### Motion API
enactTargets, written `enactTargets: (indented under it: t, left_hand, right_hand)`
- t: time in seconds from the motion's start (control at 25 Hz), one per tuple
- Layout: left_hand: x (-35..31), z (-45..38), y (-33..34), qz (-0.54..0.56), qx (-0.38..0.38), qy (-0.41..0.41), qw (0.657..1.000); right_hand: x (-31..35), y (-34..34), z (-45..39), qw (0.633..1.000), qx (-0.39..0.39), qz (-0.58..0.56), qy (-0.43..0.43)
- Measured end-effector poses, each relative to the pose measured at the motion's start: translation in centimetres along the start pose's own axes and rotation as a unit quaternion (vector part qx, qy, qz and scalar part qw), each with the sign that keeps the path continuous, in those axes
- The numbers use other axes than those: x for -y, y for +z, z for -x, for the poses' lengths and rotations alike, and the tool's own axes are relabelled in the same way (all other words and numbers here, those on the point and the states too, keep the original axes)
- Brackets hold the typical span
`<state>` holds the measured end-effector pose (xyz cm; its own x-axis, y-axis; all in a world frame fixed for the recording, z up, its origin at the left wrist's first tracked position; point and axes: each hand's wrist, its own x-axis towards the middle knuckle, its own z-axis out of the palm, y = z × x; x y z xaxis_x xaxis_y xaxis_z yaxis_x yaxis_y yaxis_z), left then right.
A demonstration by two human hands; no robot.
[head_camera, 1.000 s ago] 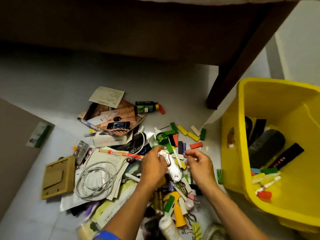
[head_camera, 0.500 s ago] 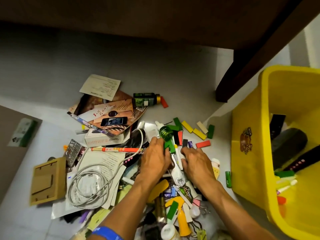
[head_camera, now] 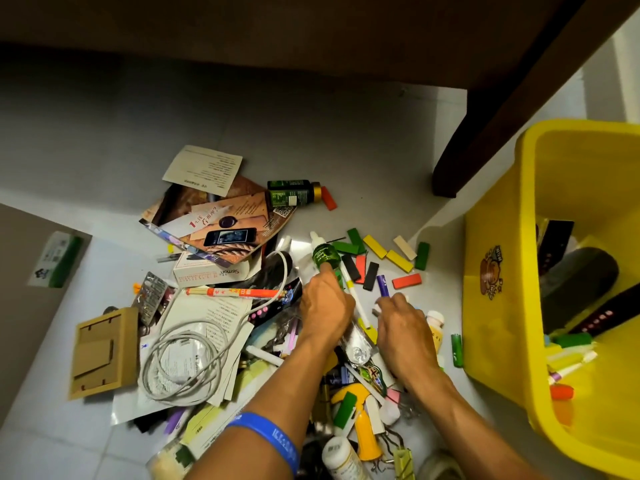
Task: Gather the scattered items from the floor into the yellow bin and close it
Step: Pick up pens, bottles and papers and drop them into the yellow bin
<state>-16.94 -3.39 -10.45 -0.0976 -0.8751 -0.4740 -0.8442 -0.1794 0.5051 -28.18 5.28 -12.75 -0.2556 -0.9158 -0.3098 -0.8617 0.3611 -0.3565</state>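
Note:
The yellow bin (head_camera: pixel 498 334) stands open at the right and holds black remotes, markers and coloured blocks. Scattered items cover the floor: coloured blocks (head_camera: pixel 377 245), papers, a white cable (head_camera: pixel 187 362) and bottles. My left hand (head_camera: pixel 325 306) reaches forward, its curled fingers at the base of a small green bottle (head_camera: pixel 323 252) with a white cap. My right hand (head_camera: pixel 401 327) lies palm down just right of it, and its fingertips pinch the near end of a purple piece (head_camera: pixel 382 284). A white pen (head_camera: pixel 355 299) lies between the hands.
A dark wooden table leg (head_camera: pixel 485 143) stands behind the bin, with the tabletop overhead. A magazine carrying a phone (head_camera: pixel 230 236), a white box (head_camera: pixel 211 271), a cardboard piece (head_camera: pixel 100 351) and a dark green bottle (head_camera: pixel 294 192) lie left and beyond. A green battery (head_camera: pixel 456 349) lies by the bin.
Both hands came down from above the pile and reached forward. The left went to the green bottle, the right to the purple piece. The view shifted left, cropping the bin.

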Motion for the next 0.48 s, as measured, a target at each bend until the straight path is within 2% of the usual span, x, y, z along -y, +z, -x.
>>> enactTargets:
  t: [0.08,0.12,0.24,0.32,0.48]
  left_hand:
    - [1.0,-0.1,-0.2,0.06,0.018,-0.023,0.998]
    - [1.2,-0.1,-0.2,0.066,0.026,-0.023,0.997]
    - [1.4,-0.3,0.8,0.024,0.027,0.008,0.999]
    - [1.2,-0.3,1.3,-0.004,0.019,0.009,1.0]
    - [1.7,0.1,1.1,0.042,-0.013,0.003,0.999]
  right_hand:
    - [-0.4,-0.4,0.4,0.985,-0.036,-0.153,0.077]
    - [-0.6,-0.6,0.5,0.975,-0.045,-0.194,0.095]
    - [-0.8,-0.9,1.0,0.972,-0.023,-0.215,0.093]
    - [-0.5,-0.9,1.2,0.981,0.008,-0.186,0.059]
    - [0.7,-0.1,1.6,0.997,0.069,-0.002,-0.023]
